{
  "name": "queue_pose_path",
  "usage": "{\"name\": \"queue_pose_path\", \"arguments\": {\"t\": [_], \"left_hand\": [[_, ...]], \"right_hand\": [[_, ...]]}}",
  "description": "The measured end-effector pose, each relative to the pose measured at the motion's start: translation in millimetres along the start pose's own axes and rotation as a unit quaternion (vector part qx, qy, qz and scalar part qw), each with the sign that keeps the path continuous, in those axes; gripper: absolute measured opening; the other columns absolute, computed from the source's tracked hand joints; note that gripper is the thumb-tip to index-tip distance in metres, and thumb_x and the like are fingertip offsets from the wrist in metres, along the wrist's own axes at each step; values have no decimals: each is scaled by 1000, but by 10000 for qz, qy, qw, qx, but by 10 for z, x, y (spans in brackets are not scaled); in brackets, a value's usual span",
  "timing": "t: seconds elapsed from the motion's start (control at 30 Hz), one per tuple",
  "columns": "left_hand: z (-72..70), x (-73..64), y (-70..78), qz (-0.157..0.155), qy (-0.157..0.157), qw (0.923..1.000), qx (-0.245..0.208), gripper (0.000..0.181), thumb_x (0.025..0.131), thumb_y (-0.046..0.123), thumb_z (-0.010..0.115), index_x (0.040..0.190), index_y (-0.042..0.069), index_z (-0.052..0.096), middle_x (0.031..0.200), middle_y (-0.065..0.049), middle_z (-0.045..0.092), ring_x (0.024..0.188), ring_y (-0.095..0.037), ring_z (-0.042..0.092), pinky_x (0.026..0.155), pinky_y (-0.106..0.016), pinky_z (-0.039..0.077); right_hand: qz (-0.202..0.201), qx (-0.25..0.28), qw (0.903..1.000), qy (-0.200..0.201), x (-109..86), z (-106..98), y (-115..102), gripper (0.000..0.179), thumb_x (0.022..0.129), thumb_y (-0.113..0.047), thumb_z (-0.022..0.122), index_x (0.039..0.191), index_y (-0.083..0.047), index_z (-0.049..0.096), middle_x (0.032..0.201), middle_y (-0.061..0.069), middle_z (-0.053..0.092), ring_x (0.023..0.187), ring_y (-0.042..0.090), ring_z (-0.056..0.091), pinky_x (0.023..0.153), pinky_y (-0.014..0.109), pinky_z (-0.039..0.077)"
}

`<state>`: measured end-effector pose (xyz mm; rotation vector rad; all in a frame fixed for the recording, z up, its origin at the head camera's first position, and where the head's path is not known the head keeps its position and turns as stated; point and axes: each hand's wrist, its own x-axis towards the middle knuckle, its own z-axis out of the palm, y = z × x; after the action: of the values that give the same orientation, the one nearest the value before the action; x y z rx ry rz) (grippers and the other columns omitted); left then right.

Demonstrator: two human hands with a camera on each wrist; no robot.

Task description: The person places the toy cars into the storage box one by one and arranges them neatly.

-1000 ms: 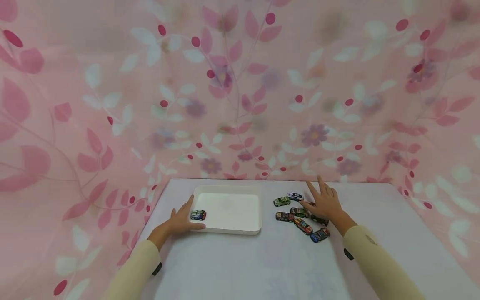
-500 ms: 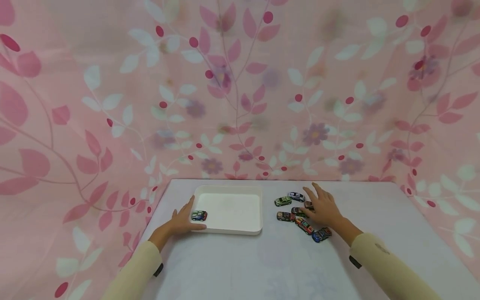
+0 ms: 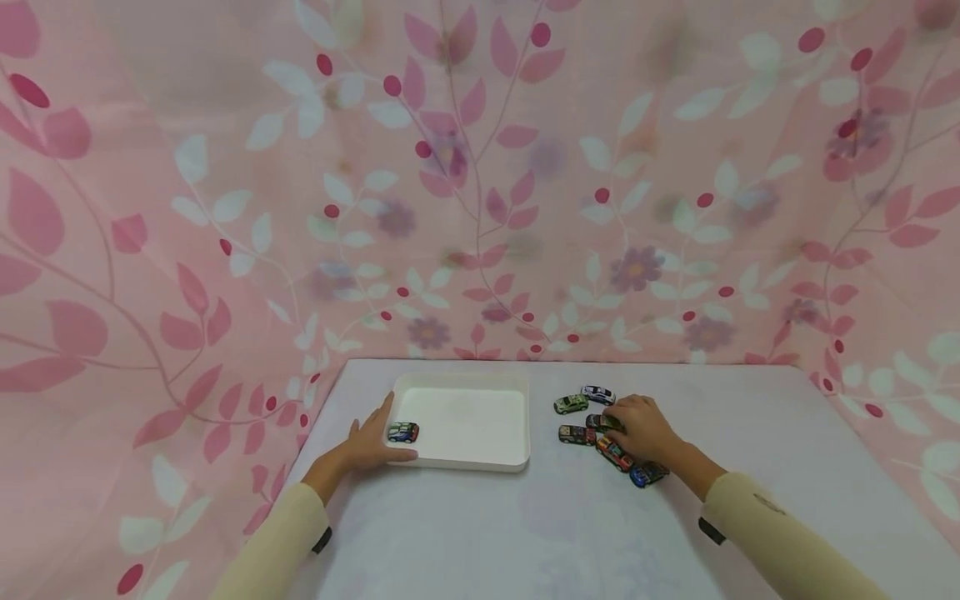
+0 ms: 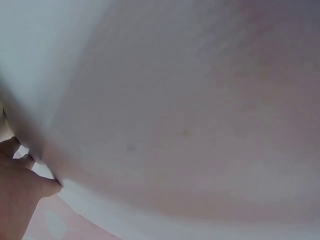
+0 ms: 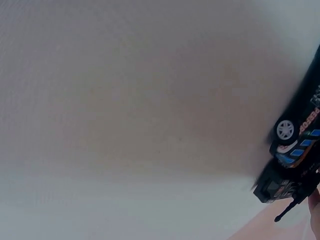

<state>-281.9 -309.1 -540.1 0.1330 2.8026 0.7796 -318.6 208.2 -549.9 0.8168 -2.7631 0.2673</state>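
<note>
My left hand (image 3: pixel 367 442) rests at the left end of a white tray (image 3: pixel 480 463), fingers stretched along its side and thumb at the front rim. Inside the tray, by that hand, lies a green, white and blue toy car (image 3: pixel 403 432). On the right, my right hand (image 3: pixel 643 427) bends its fingers down around a toy car mostly hidden beneath it. The right wrist view shows a fingertip (image 5: pixel 315 205) against a dark toy car (image 5: pixel 280 185). Close by its fingers are a dark green car (image 3: pixel 602 422), an orange car (image 3: pixel 614 454) and a blue car (image 3: pixel 648 474).
A lime green car (image 3: pixel 571 404), a white car (image 3: pixel 597 394) and a brown-red car (image 3: pixel 576 434) lie between the tray and my right hand. The table (image 3: pixel 480 533) has a pale cloth, with a pink leaf-patterned curtain (image 3: pixel 480 183) behind it.
My right hand has come down onto the cars from spread fingers to bent ones, covering a small brown car that showed before. The left hand keeps its place on the tray.
</note>
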Motion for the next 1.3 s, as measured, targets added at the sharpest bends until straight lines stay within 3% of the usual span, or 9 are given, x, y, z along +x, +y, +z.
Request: {"name": "queue_pose_path", "arguments": {"t": [0.2, 0.3, 0.43, 0.53, 0.77, 0.93, 1.17, 1.3], "left_hand": [[-12, 34, 6, -24, 2, 9999, 105, 137, 67, 69, 78, 159, 8, -4, 163, -22, 18, 150, -42, 17, 116, -70, -1], [1, 30, 1, -28, -16, 9999, 107, 137, 67, 68, 78, 159, 7, -4, 163, -23, 16, 150, -43, 16, 116, -70, 0], [-1, 11, 2, -7, 12, 10000, 43, 134, 69, 65, 77, 159, 7, -4, 164, -23, 16, 150, -43, 15, 117, -69, 0], [-14, 0, 17, 19, 28, 10000, -11, 133, 70, 64, 78, 159, 8, -3, 164, -23, 16, 151, -43, 15, 117, -69, 0], [5, -16, 23, 7, 19, 10000, 20, 133, 70, 63, 78, 159, 6, -3, 163, -24, 17, 150, -43, 17, 117, -69, 1], [37, -24, 25, 67, 9, 10000, -37, 132, 70, 62, 78, 159, 7, -3, 163, -22, 18, 150, -42, 18, 116, -70, 1], [28, -27, 15, 90, 103, 9998, 154, 134, 69, 64, 79, 159, 5, -1, 162, -23, 22, 149, -41, 21, 116, -70, 5], [-10, -27, 8, 46, 87, 9997, 238, 134, 68, 67, 77, 159, 7, 0, 161, -23, 25, 149, -41, 24, 117, -69, 6]], "right_hand": [[194, 166, 9996, 78, 31, -14, -31, 32, 84, -24, 78, 110, -6, 69, 105, 9, 69, 105, 35, 62, 98, 60, 43], [473, 583, 9971, 143, 82, -62, -53, 34, 90, -22, 72, 117, -3, 66, 107, 9, 66, 98, 30, 63, 92, 54, 48], [880, 1338, 9868, 231, 179, -110, -95, 34, 94, -19, 67, 122, -1, 61, 111, 10, 61, 90, 21, 60, 80, 44, 54], [1049, 1641, 9803, 318, 252, -117, -147, 35, 93, -18, 69, 122, -1, 60, 112, 11, 60, 90, 19, 58, 79, 40, 53], [1268, 2100, 9685, 436, 410, -51, -385, 34, 92, -21, 69, 121, -5, 61, 114, 13, 58, 95, 24, 59, 79, 43, 52], [1263, 2078, 9687, 491, 509, 18, -512, 34, 90, -22, 73, 119, -6, 62, 113, 11, 59, 97, 24, 60, 84, 44, 53], [1324, 2244, 9647, 395, 654, 68, -654, 33, 89, -19, 73, 118, -7, 63, 114, 11, 59, 97, 23, 60, 83, 44, 53], [1280, 2127, 9676, 454, 757, 136, -757, 32, 88, -18, 73, 117, -6, 64, 111, 11, 60, 93, 21, 60, 82, 43, 53]]}}
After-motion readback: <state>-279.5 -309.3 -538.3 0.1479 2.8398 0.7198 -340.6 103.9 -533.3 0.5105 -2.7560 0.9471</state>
